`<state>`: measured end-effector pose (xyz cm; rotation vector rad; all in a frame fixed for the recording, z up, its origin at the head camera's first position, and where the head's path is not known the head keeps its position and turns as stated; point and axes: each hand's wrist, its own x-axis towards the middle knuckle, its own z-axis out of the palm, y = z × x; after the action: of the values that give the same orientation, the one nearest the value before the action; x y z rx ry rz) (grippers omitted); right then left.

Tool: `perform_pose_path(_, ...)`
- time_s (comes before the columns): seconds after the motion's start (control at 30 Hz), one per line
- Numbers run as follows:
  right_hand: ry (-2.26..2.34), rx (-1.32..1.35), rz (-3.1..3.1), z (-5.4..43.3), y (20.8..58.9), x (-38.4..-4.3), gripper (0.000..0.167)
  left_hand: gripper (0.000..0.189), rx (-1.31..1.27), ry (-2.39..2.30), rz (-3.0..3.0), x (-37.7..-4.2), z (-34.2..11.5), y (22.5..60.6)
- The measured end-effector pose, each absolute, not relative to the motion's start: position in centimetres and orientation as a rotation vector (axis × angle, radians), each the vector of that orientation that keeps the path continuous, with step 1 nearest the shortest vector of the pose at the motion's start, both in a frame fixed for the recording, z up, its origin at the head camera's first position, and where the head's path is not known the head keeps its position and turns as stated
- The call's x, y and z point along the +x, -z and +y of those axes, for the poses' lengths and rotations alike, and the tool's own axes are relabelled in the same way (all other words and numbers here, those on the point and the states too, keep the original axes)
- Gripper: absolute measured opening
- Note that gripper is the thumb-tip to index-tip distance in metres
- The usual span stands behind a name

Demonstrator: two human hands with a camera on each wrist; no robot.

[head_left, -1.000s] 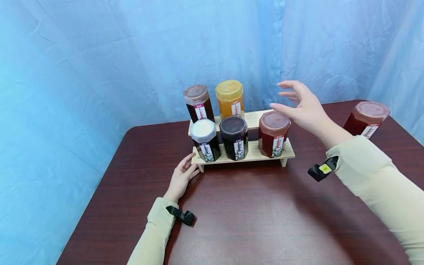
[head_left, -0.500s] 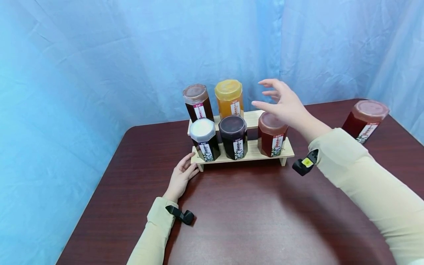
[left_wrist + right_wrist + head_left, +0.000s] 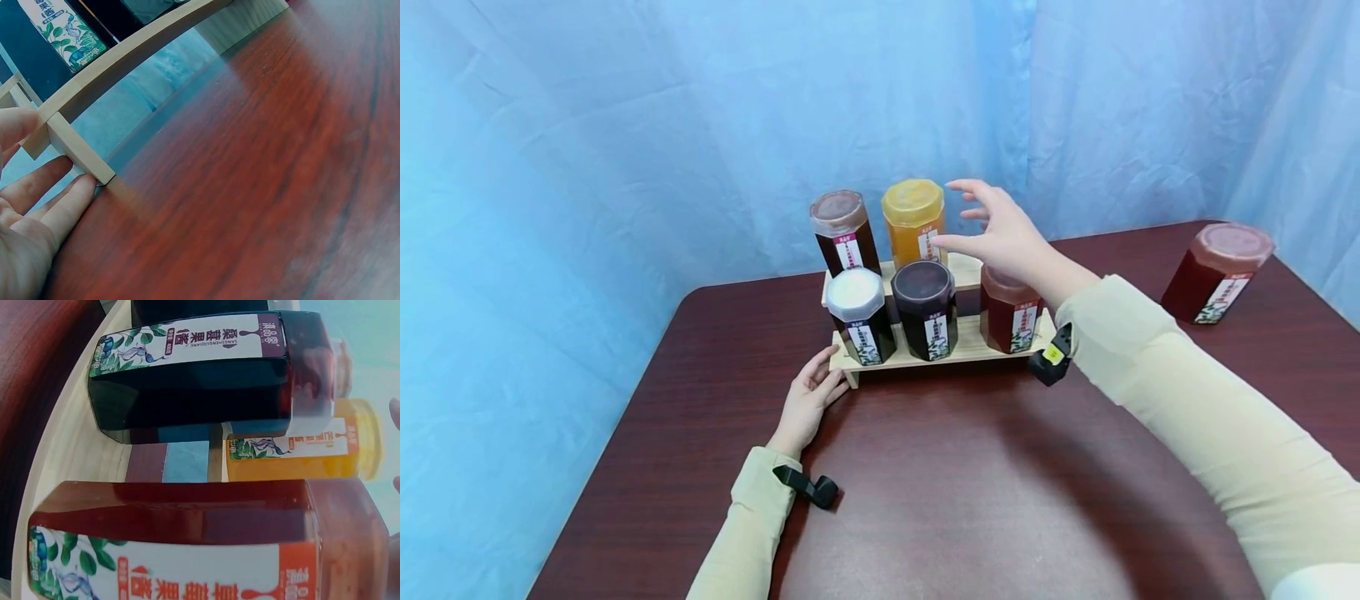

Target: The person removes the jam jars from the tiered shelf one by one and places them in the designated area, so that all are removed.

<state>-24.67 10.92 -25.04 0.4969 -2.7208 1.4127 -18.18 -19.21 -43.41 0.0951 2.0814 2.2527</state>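
A two-step wooden rack (image 3: 966,340) holds several jars of jam. Its front step carries a white-lidded dark jar (image 3: 861,321), a dark purple jar (image 3: 925,308) and a red jar (image 3: 1006,312). Behind them stand a brown-lidded jar (image 3: 842,225) and a yellow jar (image 3: 913,221). My left hand (image 3: 808,396) holds the rack's left front corner, its fingertips against the wooden leg (image 3: 78,147). Over the red jar hovers my right hand (image 3: 1007,237), thumb and fingers spread wide with nothing between them, fingertips close to the yellow jar's right side.
Another red jar (image 3: 1217,271) stands on the dark wood table (image 3: 940,483), to the right beyond the right forearm. A light blue curtain (image 3: 760,133) hangs right behind the table's back edge. Each wrist wears a black camera strap.
My right hand has moved left, from the red jar's right side to over it and up to the yellow jar. The left hand and the jars have stayed in place.
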Motion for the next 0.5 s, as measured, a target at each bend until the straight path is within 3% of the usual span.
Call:
perform_pose_path(0.27,-1.303,0.527,-2.798,9.7,25.2,-25.4,0.089,0.048,0.093,-2.266,2.074,-18.0,-19.5,43.3)
perform_pose_path(0.5,-1.340,0.577,-2.808,9.2,25.5,-26.0,0.086,0.048,0.091,-2.258,2.073,-17.8,-19.6,43.4)
